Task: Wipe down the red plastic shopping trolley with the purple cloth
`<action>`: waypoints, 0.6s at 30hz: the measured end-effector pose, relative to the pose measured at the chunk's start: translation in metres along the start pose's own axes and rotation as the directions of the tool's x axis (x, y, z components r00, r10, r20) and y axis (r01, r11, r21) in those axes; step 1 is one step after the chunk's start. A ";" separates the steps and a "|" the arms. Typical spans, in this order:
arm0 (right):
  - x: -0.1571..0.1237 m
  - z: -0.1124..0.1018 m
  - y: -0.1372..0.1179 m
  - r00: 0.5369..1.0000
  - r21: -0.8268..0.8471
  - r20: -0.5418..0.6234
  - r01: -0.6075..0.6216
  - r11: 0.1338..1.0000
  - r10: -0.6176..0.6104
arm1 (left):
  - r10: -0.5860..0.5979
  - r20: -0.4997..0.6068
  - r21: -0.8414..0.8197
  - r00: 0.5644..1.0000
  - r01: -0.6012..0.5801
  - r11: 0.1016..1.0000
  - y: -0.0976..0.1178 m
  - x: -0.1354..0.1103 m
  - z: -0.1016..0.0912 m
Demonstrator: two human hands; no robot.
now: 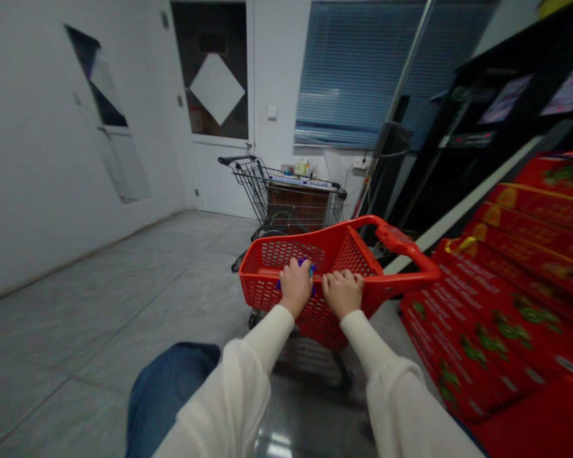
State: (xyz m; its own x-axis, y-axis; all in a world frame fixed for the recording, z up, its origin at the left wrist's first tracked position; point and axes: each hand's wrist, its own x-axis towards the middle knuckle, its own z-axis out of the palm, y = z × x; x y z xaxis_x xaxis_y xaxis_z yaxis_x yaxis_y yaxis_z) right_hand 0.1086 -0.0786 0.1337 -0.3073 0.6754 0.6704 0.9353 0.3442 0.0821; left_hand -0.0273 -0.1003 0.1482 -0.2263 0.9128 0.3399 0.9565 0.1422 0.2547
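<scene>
A small red plastic shopping cart [267, 280] stands on the floor just ahead of me. My left hand [295, 285] rests on its near rim, fingers curled around a small blue-purple object [310, 268] that I cannot name. My right hand [342, 291] grips the same rim beside it, fingers folded over the edge. Both arms wear cream sleeves. The cart's red handle [403, 245] juts out to the right.
A metal wire shopping cart [286, 197] with goods stands behind, near a white door [219, 172]. Stacked red cartons [510, 299] line the right side, below dark shelving [501, 121]. Grey tiled floor [100, 312] stretches left. My knee in blue jeans [172, 388] shows below.
</scene>
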 end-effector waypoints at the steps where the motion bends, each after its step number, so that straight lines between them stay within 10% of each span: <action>1: 0.000 -0.004 0.004 0.999 -0.016 0.016 0.029 0.999 -0.029 | 0.013 0.001 0.005 1.000 -0.013 1.000 -0.002 0.000 0.000; 9: 0.006 -0.025 0.034 0.999 -0.116 0.051 -0.013 0.993 0.019 | -0.065 0.087 0.077 0.994 0.058 0.995 -0.059 0.017 -0.013; 18: 0.011 -0.016 0.005 1.000 -0.048 0.019 0.012 0.999 -0.011 | 0.035 0.034 -0.070 0.999 -0.033 0.997 0.015 0.011 -0.008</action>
State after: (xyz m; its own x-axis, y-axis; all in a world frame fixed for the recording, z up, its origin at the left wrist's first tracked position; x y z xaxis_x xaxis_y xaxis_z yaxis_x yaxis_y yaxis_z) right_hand 0.1123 -0.0802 0.1530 -0.3210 0.6835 0.6555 0.9389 0.3205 0.1256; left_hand -0.0166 -0.0912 0.1634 -0.1859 0.9297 0.3180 0.9482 0.0849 0.3060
